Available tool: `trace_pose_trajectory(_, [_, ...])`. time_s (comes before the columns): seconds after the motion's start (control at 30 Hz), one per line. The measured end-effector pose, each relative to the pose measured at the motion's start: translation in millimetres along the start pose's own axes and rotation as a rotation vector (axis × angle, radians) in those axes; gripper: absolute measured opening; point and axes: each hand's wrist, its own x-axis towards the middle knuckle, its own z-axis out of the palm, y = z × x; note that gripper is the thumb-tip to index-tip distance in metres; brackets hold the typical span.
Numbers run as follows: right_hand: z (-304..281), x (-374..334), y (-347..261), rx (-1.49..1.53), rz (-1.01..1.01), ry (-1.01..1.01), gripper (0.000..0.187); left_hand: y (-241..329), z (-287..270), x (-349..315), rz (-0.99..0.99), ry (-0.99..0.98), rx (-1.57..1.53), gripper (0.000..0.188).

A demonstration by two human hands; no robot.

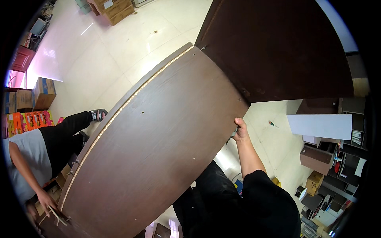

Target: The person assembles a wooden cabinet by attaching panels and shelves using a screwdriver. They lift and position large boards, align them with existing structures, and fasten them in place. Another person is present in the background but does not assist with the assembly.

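A long dark-brown wooden board (154, 127) stretches diagonally across the middle, with small holes in its face and a raw chipboard strip along its far-left edge. My right hand (240, 130) is closed on the near-right edge of this board, thumb on top. Something small and greyish shows under its fingers, too hidden to name. At the board's far end stands a second, larger dark-brown panel (278, 51), meeting it at a corner. My left hand is out of sight.
At the left, another person (29, 154) has a hand (47, 200) near the board's lower end. A screwdriver (272, 123) lies on the tiled floor (115, 59). Cardboard boxes (43, 93) stand at the left; a white board (319, 126) and cluttered shelves (351, 170) are at the right.
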Motion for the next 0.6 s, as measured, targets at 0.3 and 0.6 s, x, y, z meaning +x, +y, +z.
trace_pose_trajectory(0.3, [16.3, 1.0, 3.6, -0.009, -0.096, 0.003, 0.055, -13.5, -31.2, 24.1, 0.126, 0.061, 0.027, 0.054])
trace_pose_trajectory(0.6, [14.6, -12.0, 9.6, 0.006, -0.089, 0.033, 0.05, -21.5, -9.1, 39.1, 0.059, 0.084, 0.073, 0.06])
